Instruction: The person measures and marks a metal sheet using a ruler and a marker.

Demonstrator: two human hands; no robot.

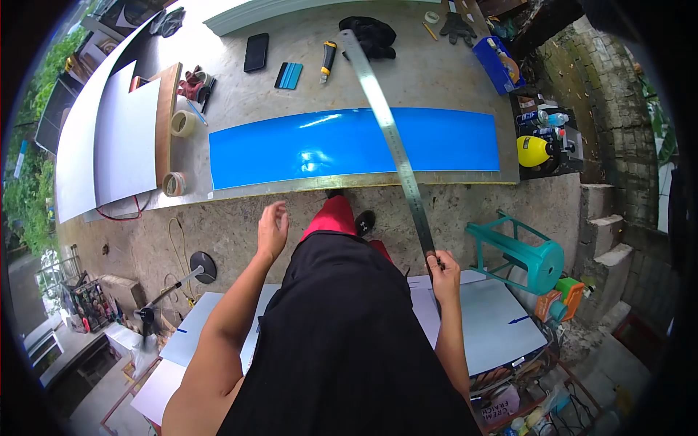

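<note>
My right hand point(443, 272) grips the near end of a long steel ruler point(389, 134), which slants up across a glossy blue sheet point(313, 145) lying on the workbench point(436, 65). The ruler's far end reaches toward a black cloth point(371, 35) at the back. My left hand point(271, 231) hangs in the air below the bench edge, fingers apart, holding nothing. A yellow-and-black utility knife point(329, 59) and a blue squeegee point(289, 75) lie behind the sheet.
A black phone point(256, 51), two tape rolls point(182, 123), white boards point(127, 142) and a blue bin point(494, 64) sit on the bench. A teal stool point(527, 251) lies tipped on the floor at right. White panels point(502, 320) lie behind my legs.
</note>
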